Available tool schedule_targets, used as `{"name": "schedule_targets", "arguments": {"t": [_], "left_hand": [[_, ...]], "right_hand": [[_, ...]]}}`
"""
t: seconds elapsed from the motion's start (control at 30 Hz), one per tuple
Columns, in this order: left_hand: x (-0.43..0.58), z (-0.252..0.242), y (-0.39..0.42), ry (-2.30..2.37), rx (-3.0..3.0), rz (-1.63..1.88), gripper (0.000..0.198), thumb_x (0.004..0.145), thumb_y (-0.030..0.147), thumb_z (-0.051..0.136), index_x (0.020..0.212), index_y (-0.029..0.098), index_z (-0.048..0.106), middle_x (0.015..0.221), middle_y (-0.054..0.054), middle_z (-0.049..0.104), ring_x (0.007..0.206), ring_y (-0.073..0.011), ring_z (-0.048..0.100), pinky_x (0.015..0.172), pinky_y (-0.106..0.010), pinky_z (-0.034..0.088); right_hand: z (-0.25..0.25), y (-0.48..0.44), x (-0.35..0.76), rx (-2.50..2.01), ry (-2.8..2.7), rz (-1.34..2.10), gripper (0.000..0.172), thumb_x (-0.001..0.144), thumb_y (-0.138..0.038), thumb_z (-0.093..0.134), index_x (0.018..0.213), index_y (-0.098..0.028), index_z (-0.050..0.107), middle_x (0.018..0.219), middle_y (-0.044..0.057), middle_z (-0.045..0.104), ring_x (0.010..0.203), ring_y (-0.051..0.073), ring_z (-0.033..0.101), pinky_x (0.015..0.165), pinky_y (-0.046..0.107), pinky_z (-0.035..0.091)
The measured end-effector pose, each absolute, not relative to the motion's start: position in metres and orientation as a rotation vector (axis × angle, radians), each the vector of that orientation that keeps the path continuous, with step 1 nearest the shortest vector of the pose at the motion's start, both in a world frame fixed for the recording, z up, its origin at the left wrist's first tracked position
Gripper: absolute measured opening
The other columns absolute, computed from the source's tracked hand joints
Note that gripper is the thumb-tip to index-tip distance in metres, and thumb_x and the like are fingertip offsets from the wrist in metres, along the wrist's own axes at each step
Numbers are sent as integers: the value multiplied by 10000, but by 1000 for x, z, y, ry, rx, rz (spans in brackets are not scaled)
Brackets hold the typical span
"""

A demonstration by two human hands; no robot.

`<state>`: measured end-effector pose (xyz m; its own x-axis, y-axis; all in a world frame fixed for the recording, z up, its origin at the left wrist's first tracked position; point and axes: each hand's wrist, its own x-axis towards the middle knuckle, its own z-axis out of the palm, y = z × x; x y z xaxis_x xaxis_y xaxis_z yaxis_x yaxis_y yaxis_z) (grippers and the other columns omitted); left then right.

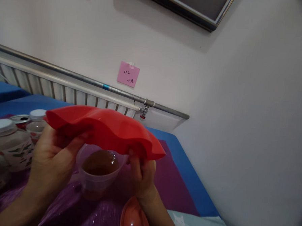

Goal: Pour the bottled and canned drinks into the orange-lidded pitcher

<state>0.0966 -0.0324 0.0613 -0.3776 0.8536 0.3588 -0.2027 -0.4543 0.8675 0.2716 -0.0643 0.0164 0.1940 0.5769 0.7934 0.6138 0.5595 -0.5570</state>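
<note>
Both hands hold up a wide, floppy red sheet with a wavy edge (pixel 107 124), perhaps silicone or rubber. My left hand (pixel 54 155) pinches its left end, thumb underneath, with some fingers hidden behind the sheet. At the right end my right hand (pixel 141 173) grips the edge, fingers closed. Below and between the hands stands a clear plastic tub (pixel 98 181) with brown liquid (pixel 100 164) inside; the sheet overlaps its far rim in view. A shiny orange-red rounded object (pixel 134 220) lies under my right wrist.
Left of my left hand stand glass jars with white lids (pixel 10 146) and an opened can (pixel 21 119). Purple sheeting (pixel 172 181) covers part of a blue surface (pixel 200 189). A light-blue cloth (pixel 198 225) lies at lower right. Behind are a radiator (pixel 68 94), a pipe (pixel 87 79) and a pink note (pixel 128 74).
</note>
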Motion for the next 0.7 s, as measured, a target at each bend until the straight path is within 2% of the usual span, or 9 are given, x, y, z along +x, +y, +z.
{"name": "schedule_targets", "arguments": {"t": [0.33, 0.7], "left_hand": [[97, 64, -35, 971, 1099, 1897, 407, 603, 240, 795, 991, 232, 674, 922, 10, 721, 774, -85, 668, 639, -65, 524], [97, 59, -33, 981, 1124, 1906, 452, 605, 269, 814, 1030, 236, 663, 948, 7, 724, 812, -106, 680, 676, -89, 547]], "right_hand": [[16, -63, 269, -1079, -1385, 6, 200, 933, -309, 509, 952, -193, 670, 630, 9, 616, 588, 166, 628, 532, 271, 507], [21, -66, 271, -1078, -1428, 13, 186, 929, -290, 510, 953, -197, 669, 643, 12, 625, 590, 165, 631, 528, 273, 509]]}}
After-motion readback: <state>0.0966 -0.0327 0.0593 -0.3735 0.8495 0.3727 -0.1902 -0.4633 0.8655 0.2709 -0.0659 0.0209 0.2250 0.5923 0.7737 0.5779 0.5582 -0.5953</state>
